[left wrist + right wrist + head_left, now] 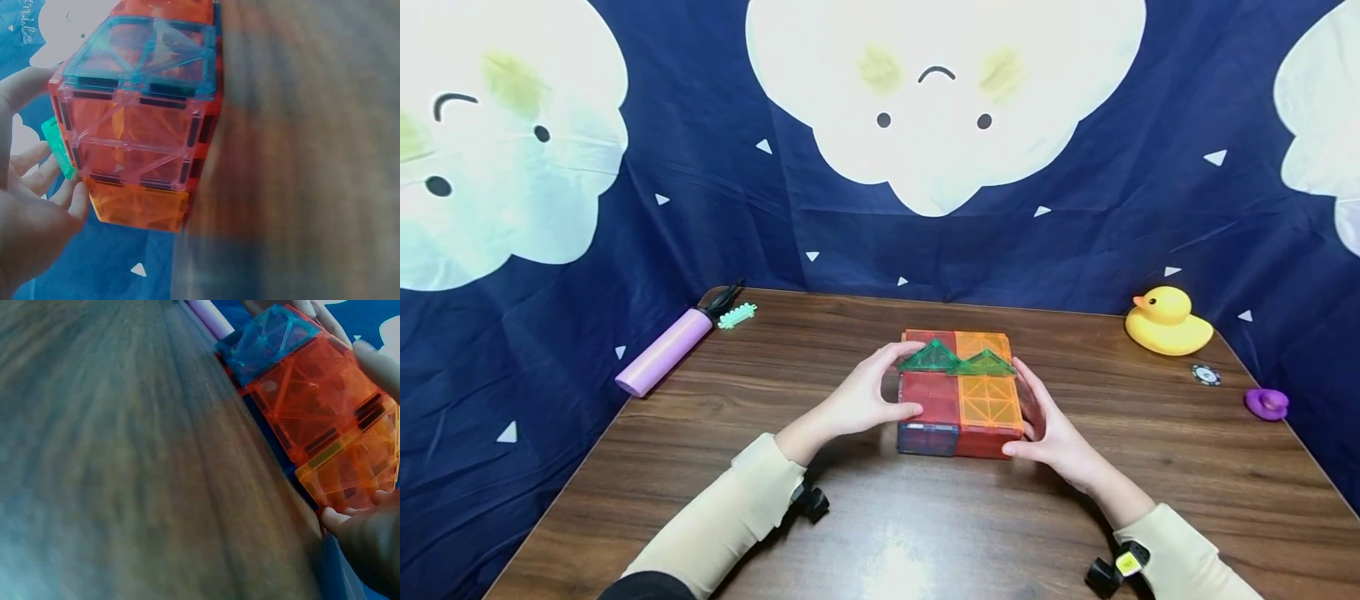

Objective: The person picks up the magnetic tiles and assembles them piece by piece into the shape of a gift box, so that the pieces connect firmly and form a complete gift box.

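Observation:
A box of translucent magnetic tiles (929, 398), with red and orange on top and blue and red in front, sits on the table between both hands. Two green triangle tiles (936, 357) stand in a row across its top. My left hand (868, 392) is spread at the box's left side, thumb over the red top tile and index finger by the left triangle. My right hand (1060, 437) holds the right side, thumb at the front corner and fingers along the side. In the right wrist view its fingertips touch an orange tile (350, 469).
At the back left lie a lilac cylinder (666, 352) with a black end and a mint-green toy piece (737, 316). To the right are a yellow rubber duck (1168, 323), a poker chip (1206, 375) and a small purple duck (1267, 404). A blue curtain (850, 225) hangs behind the table.

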Demonstrator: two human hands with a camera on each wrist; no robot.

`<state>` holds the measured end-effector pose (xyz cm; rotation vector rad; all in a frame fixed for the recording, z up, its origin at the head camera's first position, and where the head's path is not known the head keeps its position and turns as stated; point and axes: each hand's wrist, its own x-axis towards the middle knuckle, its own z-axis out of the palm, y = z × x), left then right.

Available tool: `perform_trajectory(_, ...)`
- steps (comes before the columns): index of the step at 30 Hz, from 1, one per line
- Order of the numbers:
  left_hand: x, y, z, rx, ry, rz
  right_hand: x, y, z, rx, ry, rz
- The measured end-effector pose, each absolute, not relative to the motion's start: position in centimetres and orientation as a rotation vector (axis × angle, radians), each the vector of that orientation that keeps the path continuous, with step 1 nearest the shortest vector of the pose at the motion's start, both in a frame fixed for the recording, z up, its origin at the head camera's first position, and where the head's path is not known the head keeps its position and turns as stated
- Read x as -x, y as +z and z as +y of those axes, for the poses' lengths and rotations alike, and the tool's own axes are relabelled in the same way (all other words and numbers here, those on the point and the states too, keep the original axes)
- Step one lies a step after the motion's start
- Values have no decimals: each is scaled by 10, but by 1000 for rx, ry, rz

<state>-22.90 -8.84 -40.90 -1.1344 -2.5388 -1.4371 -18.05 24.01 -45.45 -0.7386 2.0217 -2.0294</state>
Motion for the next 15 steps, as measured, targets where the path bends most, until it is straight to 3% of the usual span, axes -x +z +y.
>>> perform_trajectory(15, 232, -415, -98, 1161, -1421, -2567, 187, -458, 222, 550, -2069, 2085)
